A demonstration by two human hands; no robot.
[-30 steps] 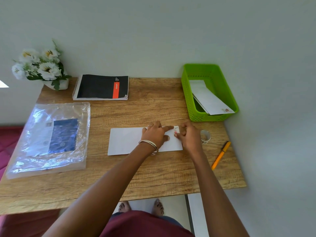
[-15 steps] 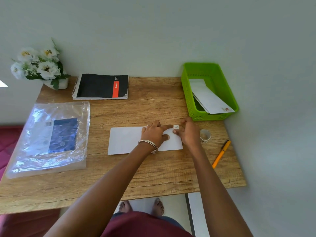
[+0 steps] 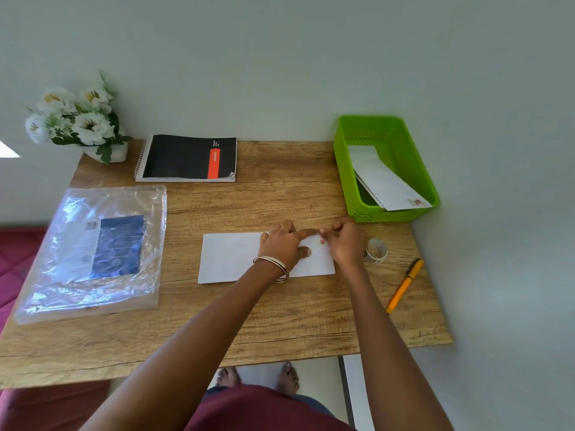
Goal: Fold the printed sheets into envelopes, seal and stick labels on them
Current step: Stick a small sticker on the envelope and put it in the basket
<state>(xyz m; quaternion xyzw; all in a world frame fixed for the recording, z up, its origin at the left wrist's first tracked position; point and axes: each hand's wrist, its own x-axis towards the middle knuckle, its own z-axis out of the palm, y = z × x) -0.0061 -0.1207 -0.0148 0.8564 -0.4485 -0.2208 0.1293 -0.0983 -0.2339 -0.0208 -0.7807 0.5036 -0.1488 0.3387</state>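
A white envelope (image 3: 230,258) lies flat in the middle of the wooden table (image 3: 280,318). My left hand (image 3: 284,244) rests on its right half, thumb down and index finger stretched toward the top right corner. My right hand (image 3: 345,244) meets that fingertip at the corner with its fingers curled, pinching a small white label that is mostly hidden under them. Just right of this hand stands a small roll of labels (image 3: 376,251). Two finished envelopes (image 3: 385,181) lean inside the green basket (image 3: 342,169).
An orange pen (image 3: 404,284) lies near the right edge. A clear plastic pack with blue-printed sheets (image 3: 93,250) covers the left side. A black spiral notebook (image 3: 186,158) and a white flower pot (image 3: 74,119) sit at the back by the wall.
My right hand has closed in on the envelope's top right corner, and its fingers now cover the small label. My left hand has stayed in place on the envelope.
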